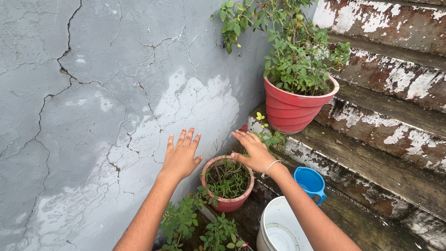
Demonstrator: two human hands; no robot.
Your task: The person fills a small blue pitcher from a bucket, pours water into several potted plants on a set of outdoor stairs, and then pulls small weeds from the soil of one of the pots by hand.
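Note:
A small pink pot of thin grassy sprouts stands at the foot of the steps against the grey wall. My left hand hovers just left of its rim, fingers straight and together, holding nothing. My right hand hovers above the pot's right rim, fingers extended, also empty, with a silver bangle on the wrist. Neither hand clearly touches the pot.
A larger red pot with a leafy bush sits on a weathered step. A blue mug and a white bucket stand below my right forearm. Low green plants grow by the cracked wall.

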